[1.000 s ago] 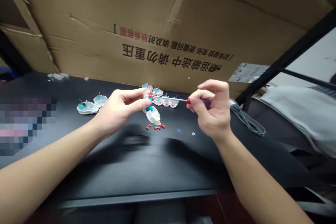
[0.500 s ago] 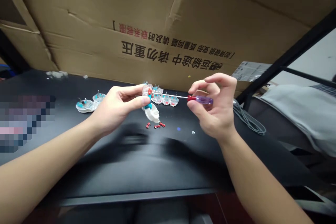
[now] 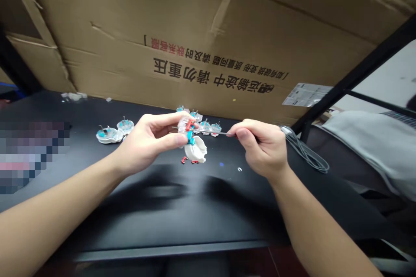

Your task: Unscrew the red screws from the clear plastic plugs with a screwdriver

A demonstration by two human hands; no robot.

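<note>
My left hand pinches a small assembly of clear, red and teal plastic, with a white curved shell hanging below it. My right hand is wrapped round the handle of a screwdriver, whose thin metal shaft reaches left to the assembly; its handle is hidden in the fist. Small red parts lie on the black table under the shell. Behind the assembly stand several clear and teal pieces with metal prongs. Two similar pieces rest left of my left hand.
A large cardboard sheet stands along the back of the table. Coiled grey cable lies at the right, near a black metal frame and pale cloth. Small clear bits sit at the back left.
My right hand has closed from a loose fingertip hold into a fist round the screwdriver handle. The assembly has moved slightly right and down and turned, with more of the white shell showing.
</note>
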